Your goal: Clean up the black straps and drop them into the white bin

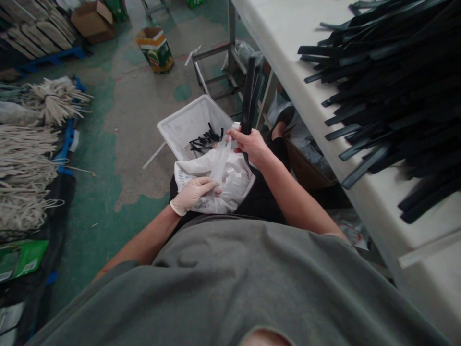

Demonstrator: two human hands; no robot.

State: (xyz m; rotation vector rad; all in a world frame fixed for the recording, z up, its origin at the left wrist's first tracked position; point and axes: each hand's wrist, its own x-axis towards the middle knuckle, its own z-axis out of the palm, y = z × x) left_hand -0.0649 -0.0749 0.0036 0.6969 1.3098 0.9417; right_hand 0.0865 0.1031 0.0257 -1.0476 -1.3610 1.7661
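Note:
My left hand [194, 193], in a pale glove, is closed on the lower part of a clear plastic bag [220, 166] above my lap. The bag's upper end is near the fingertips of my right hand [252, 145], which is bare and closed around several long black strips [248, 96] that point upward. Under both hands a white sack [196, 166] with small clear pieces [234, 182] rests on my lap. Just beyond it stands a white bin [180, 126] with short black strips [207, 139] inside.
A white table [284, 62] on the right bears a big pile of black strips [396, 96]. Bundles of pale cords [27, 168] lie at the left. A metal stool frame [212, 55] and cartons [154, 48] stand ahead.

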